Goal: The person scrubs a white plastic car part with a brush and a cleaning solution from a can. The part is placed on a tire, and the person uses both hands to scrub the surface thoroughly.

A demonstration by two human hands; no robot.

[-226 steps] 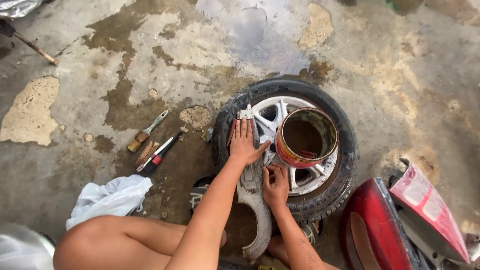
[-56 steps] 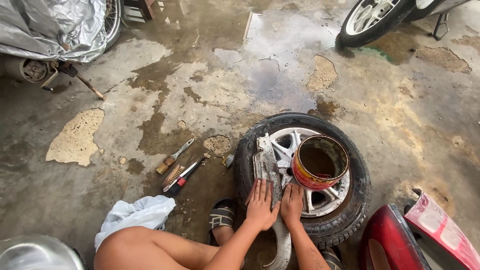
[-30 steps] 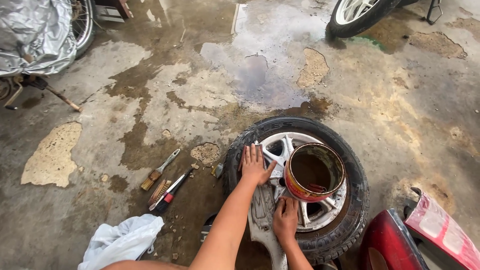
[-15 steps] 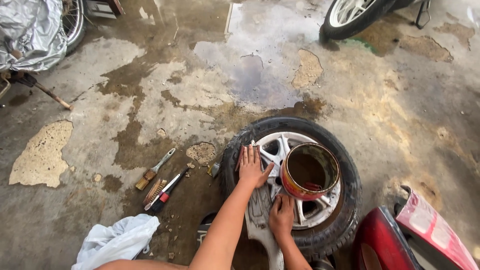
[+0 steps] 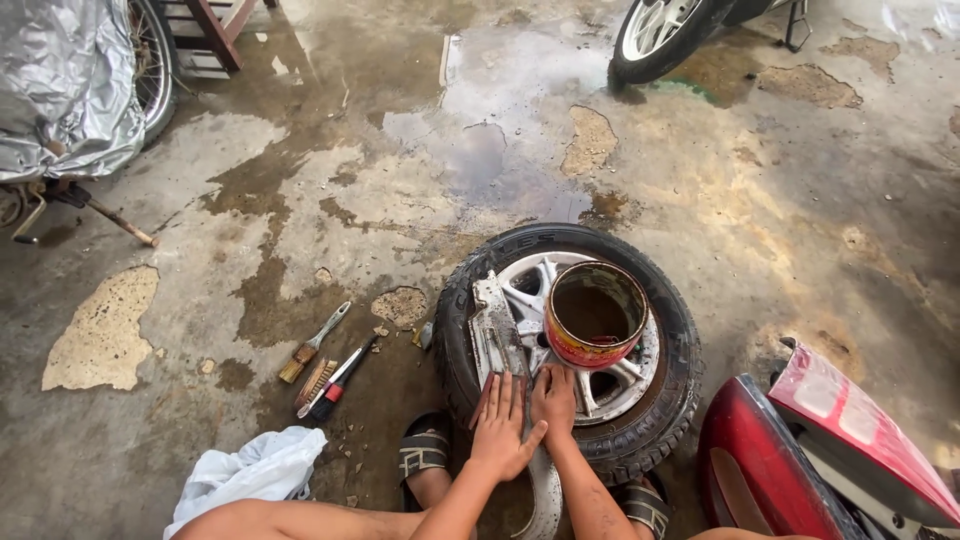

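- Two hands are laid flat, side by side, on a long grey trim panel (image 5: 497, 335) at lower centre of the frame.
- Left hand (image 5: 502, 425): fingers spread and pressed on the panel's lower stretch, nothing clamped; grip apart.
- Right hand (image 5: 553, 400): fingers extended over the panel edge and wheel spokes, also apart, nothing enclosed.
- The panel is draped across a tyre with alloy wheel (image 5: 460, 330) lying flat on the concrete floor (image 5: 300, 210). Its long axis runs near vertical in the frame, from upper end at the wheel's left rim down past the tyre toward the bottom edge, where it curves between the forearms.
- Most of the panel lies ahead of the hands, up-frame; the left hand sits more squarely on it, the right at its right edge.
- A rusty red can (image 5: 596, 315) stands upright and open on the wheel hub, just right of the panel and just above the right fingertips; room to the right is tight.
- A red fairing piece (image 5: 790, 470) lies at lower right, near the tyre.
- At left of the tyre, apart from it: a brush (image 5: 312, 343) and screwdriver (image 5: 338, 383); a white rag (image 5: 255, 475) at lower left.
- Sandalled feet (image 5: 424, 455) are set against the tyre's lower edge.
- Open floor is seen above and left of the tyre.
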